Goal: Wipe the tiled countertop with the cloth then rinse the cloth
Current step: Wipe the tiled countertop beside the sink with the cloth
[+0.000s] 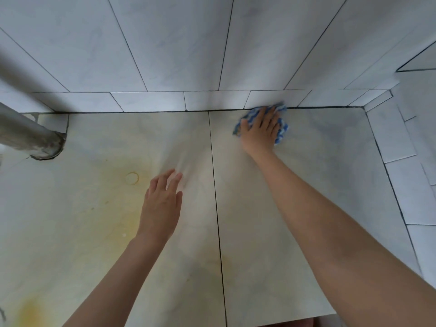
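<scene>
Right hand (259, 128), spread flat on cloth (283, 131) against the wall (212, 55), may skip the stains (128, 208) farther out (left hand (162, 204) hovers loose-fingered).

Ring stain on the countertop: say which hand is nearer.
Left. The left hand is just right of the ring stain; the right hand presses the cloth at the back wall, well away.

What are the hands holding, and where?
The right hand presses flat on the middle of the blue-and-white cloth, not gripping it. The left hand holds nothing.
</scene>
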The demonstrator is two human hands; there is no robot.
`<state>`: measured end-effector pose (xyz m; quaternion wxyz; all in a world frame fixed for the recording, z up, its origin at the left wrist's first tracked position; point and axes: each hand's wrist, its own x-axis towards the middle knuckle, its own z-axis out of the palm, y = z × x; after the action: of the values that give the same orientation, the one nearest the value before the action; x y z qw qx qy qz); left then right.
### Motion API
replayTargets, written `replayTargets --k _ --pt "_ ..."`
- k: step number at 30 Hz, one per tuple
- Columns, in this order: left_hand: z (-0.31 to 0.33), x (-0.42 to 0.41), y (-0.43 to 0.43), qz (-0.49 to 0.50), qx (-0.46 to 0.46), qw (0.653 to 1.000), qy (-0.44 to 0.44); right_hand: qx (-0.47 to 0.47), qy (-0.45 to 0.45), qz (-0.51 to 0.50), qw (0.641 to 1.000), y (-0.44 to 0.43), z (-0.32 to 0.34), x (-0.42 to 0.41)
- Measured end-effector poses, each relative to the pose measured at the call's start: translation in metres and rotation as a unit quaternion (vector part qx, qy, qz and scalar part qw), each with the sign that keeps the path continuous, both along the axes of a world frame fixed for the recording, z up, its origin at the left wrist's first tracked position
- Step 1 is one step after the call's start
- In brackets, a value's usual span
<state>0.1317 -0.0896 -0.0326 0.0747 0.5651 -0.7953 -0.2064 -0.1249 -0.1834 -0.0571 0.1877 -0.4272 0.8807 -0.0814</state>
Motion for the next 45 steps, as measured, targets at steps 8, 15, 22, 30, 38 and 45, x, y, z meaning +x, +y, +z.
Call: replayTargets --k 8,15,22,30,38,45 --pt "0.001 -0.001 0.001 0.003 -0.001 1.0 -0.002 -0.004 0.074 0.237 0.969 0.005 -0.007 0.057" --pt "0.0 -0.001 0.0 0.0 -0.006 1.0 -0.01 -0.006 0.119 0.435 0.893 0.008 -0.006 0.044" --pt "0.002 -0.004 -0.001 0.011 -0.006 1.0 -0.004 -0.026 0.111 0.49 0.864 0.047 -0.008 0.047" --pt "0.006 -0.003 0.001 0.011 0.012 1.0 -0.001 -0.09 0.104 0.463 0.876 0.153 -0.019 0.067" --pt "0.009 -0.003 0.026 0.008 0.013 1.0 0.01 -0.062 0.086 0.462 0.88 0.249 -0.015 0.091" --pt "0.009 0.009 0.052 0.008 0.028 1.0 0.01 -0.028 0.091 0.441 0.893 0.318 -0.004 0.108"
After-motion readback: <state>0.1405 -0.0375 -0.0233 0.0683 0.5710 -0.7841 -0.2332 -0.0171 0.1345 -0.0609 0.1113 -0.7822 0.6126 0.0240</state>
